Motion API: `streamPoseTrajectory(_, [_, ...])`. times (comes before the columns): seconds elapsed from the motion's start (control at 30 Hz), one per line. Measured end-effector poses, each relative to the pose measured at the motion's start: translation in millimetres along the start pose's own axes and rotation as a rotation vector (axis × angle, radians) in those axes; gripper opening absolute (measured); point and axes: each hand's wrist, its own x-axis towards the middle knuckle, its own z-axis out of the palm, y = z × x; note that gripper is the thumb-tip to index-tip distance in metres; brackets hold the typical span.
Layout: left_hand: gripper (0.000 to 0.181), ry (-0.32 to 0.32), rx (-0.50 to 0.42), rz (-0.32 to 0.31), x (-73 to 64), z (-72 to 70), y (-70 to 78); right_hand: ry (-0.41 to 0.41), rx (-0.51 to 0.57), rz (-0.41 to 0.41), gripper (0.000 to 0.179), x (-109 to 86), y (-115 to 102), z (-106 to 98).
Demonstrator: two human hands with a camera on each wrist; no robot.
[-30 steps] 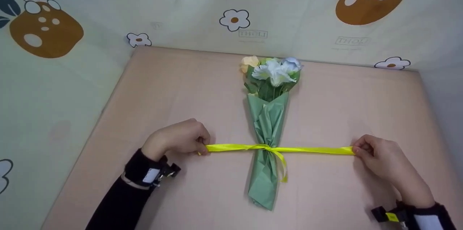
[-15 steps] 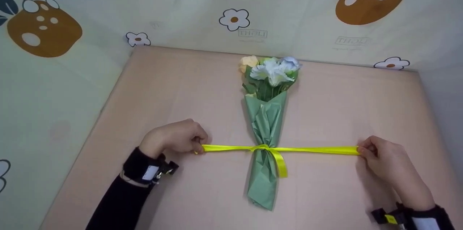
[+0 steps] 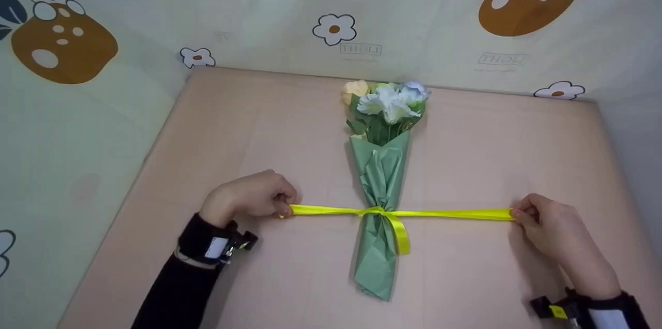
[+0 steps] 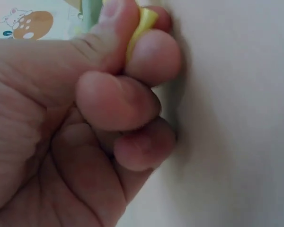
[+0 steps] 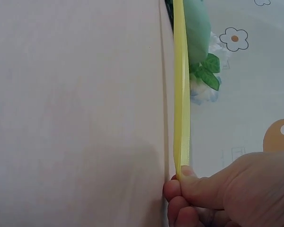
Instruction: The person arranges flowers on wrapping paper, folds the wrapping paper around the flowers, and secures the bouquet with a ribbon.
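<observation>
A bouquet lies on the table, its green wrapping paper gathered at the waist. White, blue and peach flowers show at its far end. Around the waist runs a yellow ribbon, stretched nearly straight to both sides, with a short loop or tail hanging down right of the knot. My left hand pinches the ribbon's left part between thumb and fingers; in the left wrist view a bit of yellow ribbon sticks out between the fingertips. On the other side, my right hand pinches the right part, seen also in the right wrist view.
The pinkish-beige table top spreads around the bouquet. Behind it and to the left hangs a pale sheet printed with rabbits and flowers. Black straps with small cameras sit on both wrists.
My hands have drawn slightly apart, the left one leftward and the right one rightward, over the first half second. The hanging loop or tail beside the knot has shortened and broadened. Since then little differs.
</observation>
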Motion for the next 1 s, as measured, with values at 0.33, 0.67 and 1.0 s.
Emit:
streamPoseTrajectory(0.33, [0.014,0.159,-0.081,-0.019,-3.0,-8.4,-3.5,0.052,0.095,0.016,0.021,-1.1,1.0,1.1])
streamPoseTrajectory(0.67, [0.011,0.281,-0.012,-0.051,18.9,-10.7,6.7,0.083,0.127,-0.021,0.021,6.2,-9.4,-3.7])
streamPoseTrajectory(1.0, [0.019,0.449,0.076,0.004,21.3,-16.2,14.0,0.208,0.091,-0.215,0.047,11.4,-9.6,-12.9])
